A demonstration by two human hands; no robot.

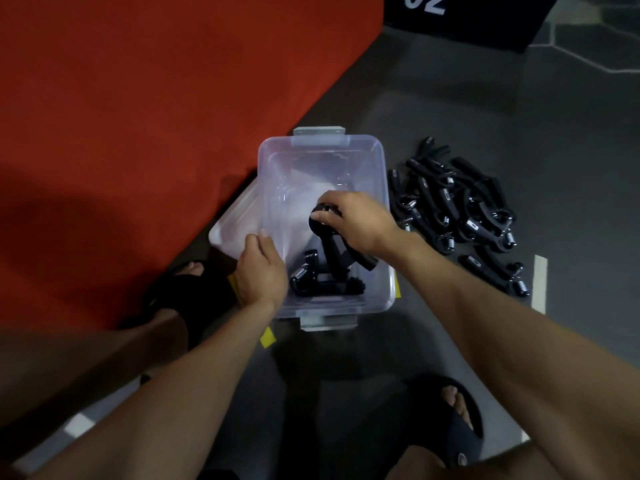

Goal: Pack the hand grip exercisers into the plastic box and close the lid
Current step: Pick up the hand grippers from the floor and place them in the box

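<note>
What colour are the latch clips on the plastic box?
Grey, on the plastic box; the latch clips show best in the head view.

Upper left of the frame, we see a plain red-orange mat (pixel 138 98). At centre, the plastic box (pixel 377 161) is clear with a faint violet tint and grey latches (pixel 319 135). The hand grip exercisers (pixel 460 209) at right are black with silver springs. The floor (pixel 554 133) is dark grey, bearing yellow tape (pixel 268 337) and white tape (pixel 539 284).

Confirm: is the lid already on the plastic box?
No, the plastic box is open on top, and the right hand lowers a hand grip exerciser into it.
</note>
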